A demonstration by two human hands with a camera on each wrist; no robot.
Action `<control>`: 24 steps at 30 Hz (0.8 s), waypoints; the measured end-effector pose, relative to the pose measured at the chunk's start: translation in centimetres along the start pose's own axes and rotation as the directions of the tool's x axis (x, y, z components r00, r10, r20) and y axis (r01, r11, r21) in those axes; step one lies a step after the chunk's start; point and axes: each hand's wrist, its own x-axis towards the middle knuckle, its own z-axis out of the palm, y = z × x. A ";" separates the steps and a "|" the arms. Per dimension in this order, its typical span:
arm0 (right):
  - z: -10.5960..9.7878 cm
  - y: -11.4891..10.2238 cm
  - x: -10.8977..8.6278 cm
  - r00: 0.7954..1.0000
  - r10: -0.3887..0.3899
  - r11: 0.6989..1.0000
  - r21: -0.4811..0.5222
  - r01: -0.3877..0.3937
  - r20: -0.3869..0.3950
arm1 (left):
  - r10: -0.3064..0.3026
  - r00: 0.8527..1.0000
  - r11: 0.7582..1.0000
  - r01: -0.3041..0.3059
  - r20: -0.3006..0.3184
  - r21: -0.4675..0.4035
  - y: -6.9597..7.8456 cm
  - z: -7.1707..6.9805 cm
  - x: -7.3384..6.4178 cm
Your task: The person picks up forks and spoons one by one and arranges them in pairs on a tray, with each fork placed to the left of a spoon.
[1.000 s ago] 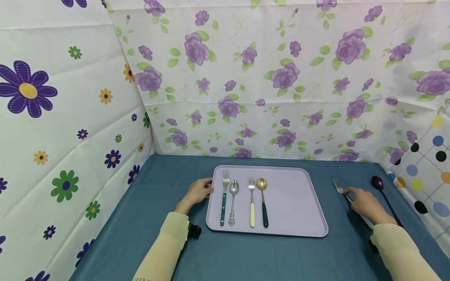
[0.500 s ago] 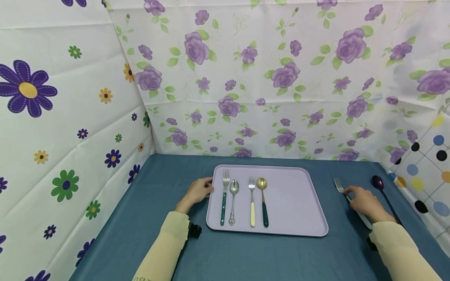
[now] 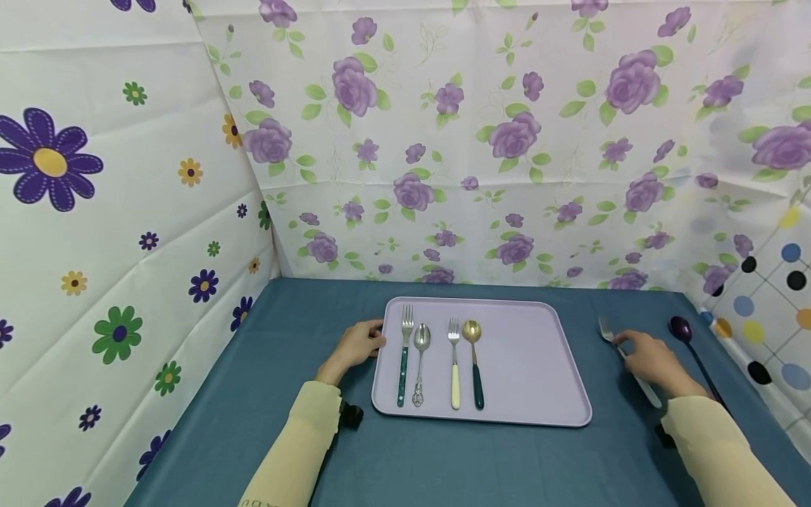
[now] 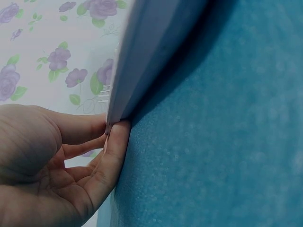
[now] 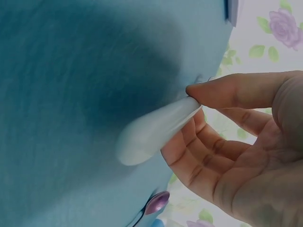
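Note:
With thumb and fingers, my left hand (image 3: 356,343) pinches the left rim of a pale lilac tray (image 3: 526,366); the left wrist view shows the rim (image 4: 135,71) between them. On the tray lie a green-handled fork (image 3: 403,362), an ornate silver spoon (image 3: 419,359), a cream-handled fork (image 3: 454,373) and a gold spoon with a dark green handle (image 3: 476,377). To the right of the tray, my right hand (image 3: 652,362) holds a white-handled fork (image 3: 646,391), tines pointing away. Its rounded handle (image 5: 151,135) fills the middle of the right wrist view, pinched by thumb and fingers.
A dark purple spoon (image 3: 681,329) with a long black handle lies on the blue-green tablecloth (image 3: 494,465), right of my right hand. Flowered sheets (image 3: 412,91) wall the back and left, and a dotted sheet (image 3: 779,317) closes the right side.
My right hand has shifted a little to the left with the white-handled fork, and more of the handle's end shows. The left hand and the tray have stayed in place.

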 end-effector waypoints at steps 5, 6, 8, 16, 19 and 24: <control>0.1 -0.6 0.1 1.000 0.016 0.999 0.039 -0.016 0.012 | 0.000 1.000 1.000 0.000 0.001 0.003 0.1 0.1 0.1; 0.2 -0.6 0.1 1.000 0.019 0.999 0.049 -0.019 0.015 | 0.000 1.000 1.000 0.000 0.001 0.005 0.1 0.1 0.1; 0.3 -0.6 0.2 1.000 0.015 0.998 0.055 -0.016 0.014 | 0.001 1.000 1.000 -0.001 0.003 0.010 0.1 0.1 0.1; 0.5 -1.3 0.5 1.000 0.000 0.998 0.061 -0.002 0.018 | -0.003 1.000 1.000 0.003 0.003 0.013 0.1 0.0 -0.1; 0.5 -1.7 0.5 1.000 0.009 0.998 0.065 -0.010 0.029 | -0.006 1.000 1.000 0.006 -0.001 0.015 0.1 0.1 -0.2; 0.3 -2.0 0.6 0.999 0.011 0.998 0.061 -0.013 0.039 | 0.005 1.000 1.000 -0.005 -0.005 0.009 0.1 0.1 -0.1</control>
